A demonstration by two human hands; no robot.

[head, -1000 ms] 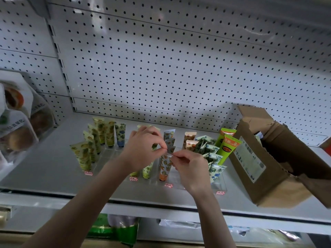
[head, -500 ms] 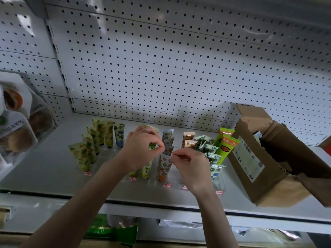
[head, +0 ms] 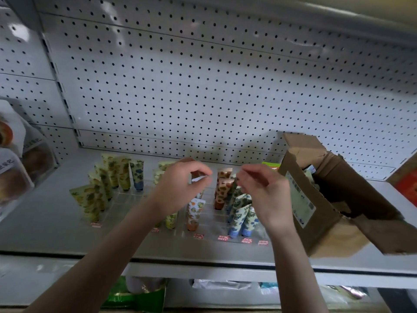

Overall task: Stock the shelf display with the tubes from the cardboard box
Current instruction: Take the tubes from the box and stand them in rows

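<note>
Patterned tubes stand in rows in a clear display tray (head: 126,198) on the grey shelf (head: 45,220): yellow-green ones (head: 90,199) at left, an orange-capped tube (head: 194,213) at the front middle, brown ones (head: 222,190) and blue-capped ones (head: 241,213) to the right. My left hand (head: 178,186) hovers over the middle rows, thumb and forefinger pinched on the crimped top of a tube (head: 198,179) behind the orange-capped one. My right hand (head: 264,195) floats above the blue-capped tubes, fingers curled and holding nothing. The open cardboard box (head: 300,199) lies tilted on the shelf just right of that hand.
A white pegboard (head: 203,98) backs the shelf. Bagged bread (head: 13,177) hangs at the far left. A red box (head: 408,188) peeks in at the far right. Packets (head: 135,297) fill the lower shelf. Red price tags (head: 222,238) line the tray's front.
Both hands were pinched together on the front orange-capped tube. They have lifted and parted; the right hand let go and moved right, and the left shifted back to a tube behind.
</note>
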